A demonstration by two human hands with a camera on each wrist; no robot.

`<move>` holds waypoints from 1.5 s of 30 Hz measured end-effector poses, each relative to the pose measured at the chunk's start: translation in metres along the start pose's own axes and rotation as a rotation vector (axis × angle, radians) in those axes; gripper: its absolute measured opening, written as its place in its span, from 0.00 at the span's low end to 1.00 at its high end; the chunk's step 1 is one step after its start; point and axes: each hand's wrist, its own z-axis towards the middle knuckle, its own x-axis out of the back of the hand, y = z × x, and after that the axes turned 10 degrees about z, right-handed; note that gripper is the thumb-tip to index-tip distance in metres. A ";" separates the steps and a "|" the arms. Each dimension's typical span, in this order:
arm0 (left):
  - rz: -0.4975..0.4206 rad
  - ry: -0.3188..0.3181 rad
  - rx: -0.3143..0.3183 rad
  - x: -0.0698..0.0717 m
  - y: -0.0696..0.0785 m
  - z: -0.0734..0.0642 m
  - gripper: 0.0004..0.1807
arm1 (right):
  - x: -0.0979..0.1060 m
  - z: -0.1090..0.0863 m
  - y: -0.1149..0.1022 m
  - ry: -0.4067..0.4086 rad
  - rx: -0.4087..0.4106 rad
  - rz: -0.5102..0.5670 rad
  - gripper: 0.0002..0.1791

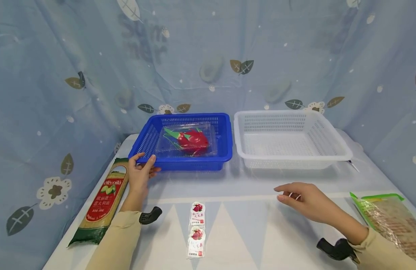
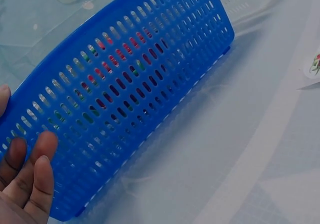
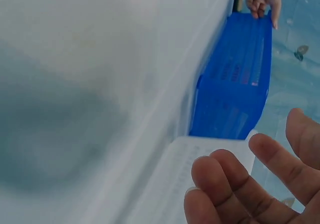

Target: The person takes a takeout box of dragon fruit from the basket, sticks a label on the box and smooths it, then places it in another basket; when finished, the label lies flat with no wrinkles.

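At its front left corner, the blue basket (image 1: 191, 164) is gripped at the rim by my left hand (image 1: 140, 174). In the left wrist view, several fingers (image 2: 44, 146) curl beside the slotted outer wall of the basket (image 2: 115, 79). Inside it lies a clear plastic box (image 1: 164, 144) with a red dragon fruit (image 1: 198, 140) with green tips. My right hand (image 1: 306, 200) hovers over the table in front of the white basket (image 1: 292, 163), fingers loosely bent and holding nothing. The right wrist view shows its fingers (image 3: 215, 176) overlapping the white basket's edge.
Left of my left arm lies a spaghetti pack (image 1: 105, 197). Two joined dragon fruit labels (image 1: 196, 229) lie at the table's front middle. A green-edged clear bag (image 1: 390, 217) rests at the right. A thin pen-like item (image 1: 354, 166) pokes out by the white basket. A patterned curtain (image 1: 208, 56) hangs behind.
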 end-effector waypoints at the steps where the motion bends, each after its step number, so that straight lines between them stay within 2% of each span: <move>1: 0.006 -0.002 0.004 0.001 0.000 0.000 0.30 | -0.002 0.006 -0.003 -0.012 0.007 0.004 0.15; 6: 0.014 -0.003 0.018 0.005 -0.001 0.002 0.32 | -0.005 0.048 -0.019 -0.068 0.018 0.032 0.16; 10: 0.021 0.004 0.026 0.006 -0.001 0.003 0.32 | -0.004 0.091 -0.036 -0.098 -0.040 0.070 0.18; 14: 0.021 -0.015 0.034 0.010 0.001 0.002 0.32 | -0.007 0.132 -0.048 -0.123 -0.079 0.090 0.19; 19: 0.044 -0.016 0.024 0.012 0.000 0.003 0.32 | -0.015 0.174 -0.063 -0.146 -0.114 0.110 0.20; 23: 0.061 -0.007 0.010 0.010 -0.005 0.005 0.33 | -0.016 0.201 -0.072 -0.165 -0.115 0.120 0.21; 28: 0.017 -0.012 0.018 0.009 -0.009 0.005 0.32 | -0.021 0.233 -0.080 -0.174 -0.098 0.104 0.20; 32: -0.017 0.009 0.010 0.011 -0.010 0.005 0.31 | -0.028 0.261 -0.088 -0.182 -0.095 0.115 0.20; 36: -0.026 0.019 0.004 0.010 -0.011 0.005 0.31 | -0.031 0.287 -0.092 -0.183 -0.130 0.142 0.22; 40: -0.026 0.009 -0.002 0.006 -0.012 0.004 0.32 | -0.030 0.306 -0.092 -0.187 -0.165 0.172 0.24; 45: -0.032 0.000 -0.021 0.002 -0.009 0.002 0.31 | -0.033 0.318 -0.081 -0.180 -0.204 0.243 0.25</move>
